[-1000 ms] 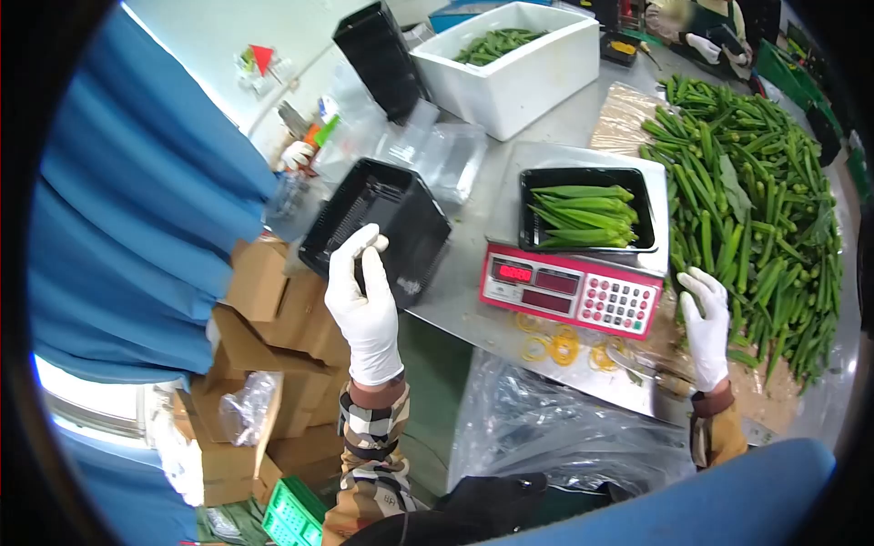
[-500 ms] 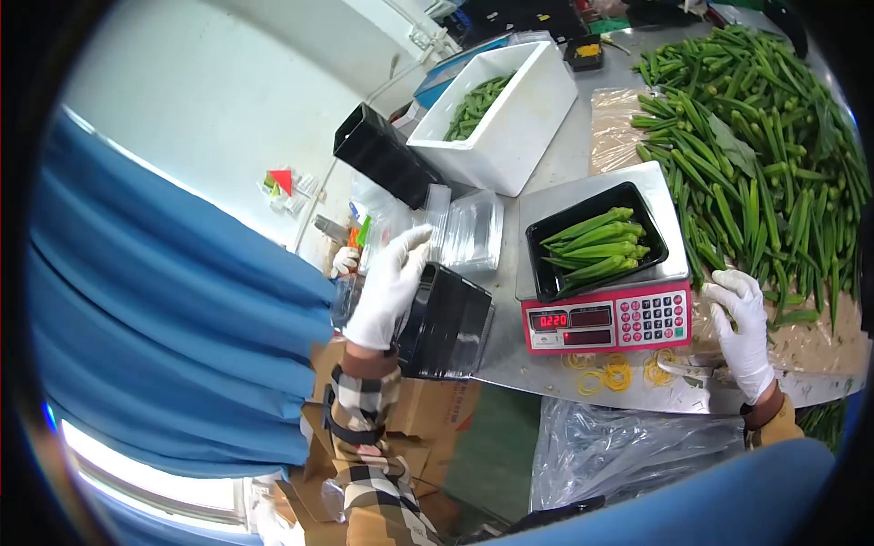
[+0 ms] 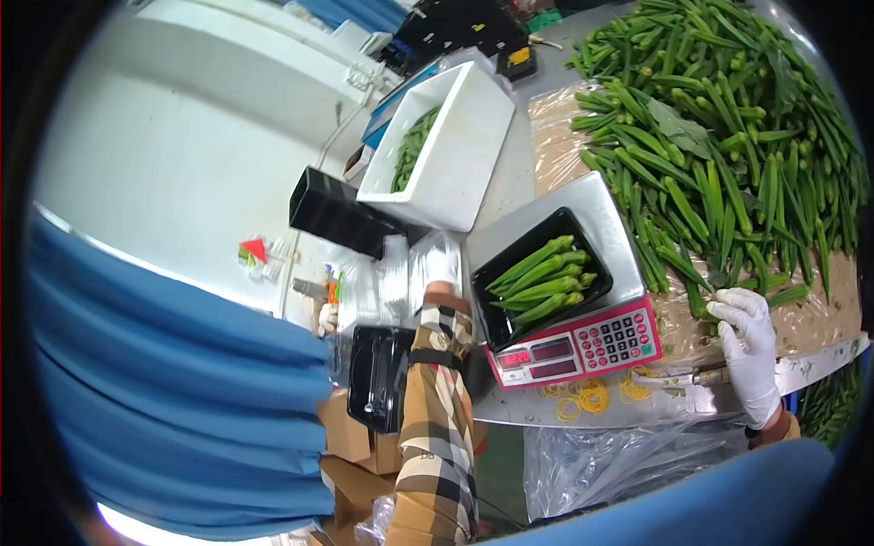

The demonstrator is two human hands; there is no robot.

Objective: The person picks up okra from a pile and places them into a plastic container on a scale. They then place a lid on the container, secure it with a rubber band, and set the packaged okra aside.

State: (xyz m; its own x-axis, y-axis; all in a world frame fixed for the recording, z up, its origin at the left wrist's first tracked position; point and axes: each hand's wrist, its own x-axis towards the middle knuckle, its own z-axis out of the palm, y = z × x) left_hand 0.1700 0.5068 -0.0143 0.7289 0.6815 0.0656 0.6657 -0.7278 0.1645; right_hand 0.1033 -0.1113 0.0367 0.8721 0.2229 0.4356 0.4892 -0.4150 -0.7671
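My left hand [image 3: 443,267], in a white glove with a plaid sleeve, reaches over the stack of clear plastic lids [image 3: 397,273] just left of the scale; its fingers are hard to make out. A stack of black trays [image 3: 375,378] stands at the table edge beside my forearm. A black tray of okra [image 3: 537,282] sits on the red scale [image 3: 575,346]. My right hand [image 3: 748,341], also gloved, lies flat with fingers apart on the table's front edge, its fingertips at the okra pile [image 3: 728,136].
A white foam box [image 3: 455,155] holding okra stands behind the scale, with another black tray stack [image 3: 332,214] to its left. Yellow rubber bands [image 3: 583,398] and a knife [image 3: 678,373] lie before the scale. Cardboard boxes [image 3: 350,437] and a plastic bag [image 3: 619,455] sit below.
My left hand has let go of the black tray stack, which now stands at the table edge, and moved right onto the clear lids. The right hand has stayed put.
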